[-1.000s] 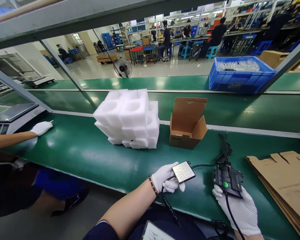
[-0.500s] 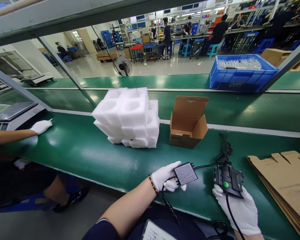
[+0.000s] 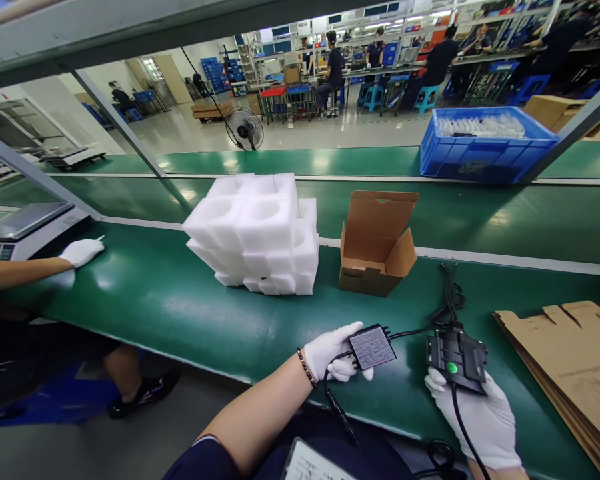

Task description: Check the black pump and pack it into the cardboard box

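My left hand (image 3: 333, 353), in a white glove, is closed on a small black box with a grey label (image 3: 373, 347), held just above the green belt (image 3: 180, 307). A black cable runs from that box to a black device with a green dot (image 3: 455, 360), which my gloved right hand (image 3: 475, 413) grips from below. Black cable (image 3: 447, 293) trails back over the belt behind the device. Both hands sit at the near edge of the belt.
A stack of white foam inserts (image 3: 257, 233) and an open cardboard box (image 3: 375, 243) stand mid-belt. Flat cardboard blanks (image 3: 575, 367) lie at right. A blue crate (image 3: 485, 143) sits beyond. A co-worker's gloved hand (image 3: 83, 252) rests near a scale (image 3: 25, 230) at left.
My left hand has tilted the labelled box slightly, so its label no longer glares. The co-worker's legs under the belt at left have shifted. My right hand has stayed put.
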A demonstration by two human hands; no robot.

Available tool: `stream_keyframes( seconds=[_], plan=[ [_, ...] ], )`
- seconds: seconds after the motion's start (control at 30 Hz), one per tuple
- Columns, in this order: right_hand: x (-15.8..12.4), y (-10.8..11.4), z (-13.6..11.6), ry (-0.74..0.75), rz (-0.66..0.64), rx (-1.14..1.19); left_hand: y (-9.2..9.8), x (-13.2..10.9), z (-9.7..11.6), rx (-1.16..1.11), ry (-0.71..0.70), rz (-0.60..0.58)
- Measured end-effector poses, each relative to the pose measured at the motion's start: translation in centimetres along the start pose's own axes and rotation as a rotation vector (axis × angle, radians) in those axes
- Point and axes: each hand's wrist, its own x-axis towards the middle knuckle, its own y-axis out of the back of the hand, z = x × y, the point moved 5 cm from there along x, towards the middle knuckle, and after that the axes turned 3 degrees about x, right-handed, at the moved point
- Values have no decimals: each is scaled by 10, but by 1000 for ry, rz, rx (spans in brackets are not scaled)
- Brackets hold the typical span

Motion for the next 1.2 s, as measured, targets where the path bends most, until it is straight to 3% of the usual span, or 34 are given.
stream_keyframes(
  seconds=[0.73,1.0,1.2],
  plan=[
    [-1,-1,-1,9,-39,-50,1,0,0,22,-14,-14],
    [1,-2,-3,60,-145,-113,2,-1,0,18,-5,-8],
    [0,-3,-2,46,-93,-81,7,1,-2,1,0,-20]
  ],
)
